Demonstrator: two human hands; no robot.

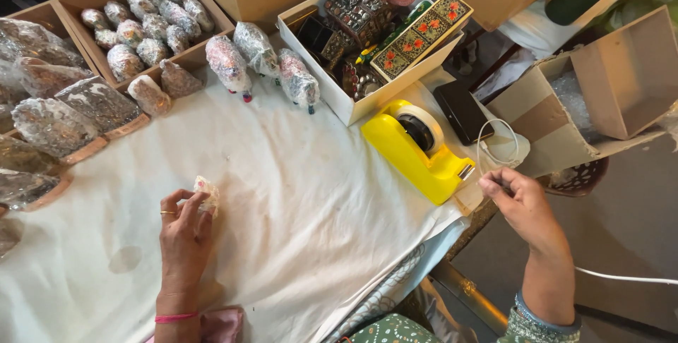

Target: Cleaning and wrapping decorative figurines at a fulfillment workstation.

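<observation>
We see the left hand (185, 233) with its grip closed on a small bubble-wrapped bundle (206, 193), held just above the white cloth-covered bench (296, 209). The right hand (520, 205) pinches a thin white cable (494, 147) at the bench's edge, beside the yellow plastic tape dispenser (417, 149). A white cardboard box of ornate painted trinket boxes (332, 92) sits behind it.

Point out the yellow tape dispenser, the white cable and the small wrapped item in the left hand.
tape dispenser (406, 149), head view, on its yellow body.
white cable (496, 123), head view, top of its loop.
wrapped item (206, 189), head view, on its wrapping above the fingers.
</observation>
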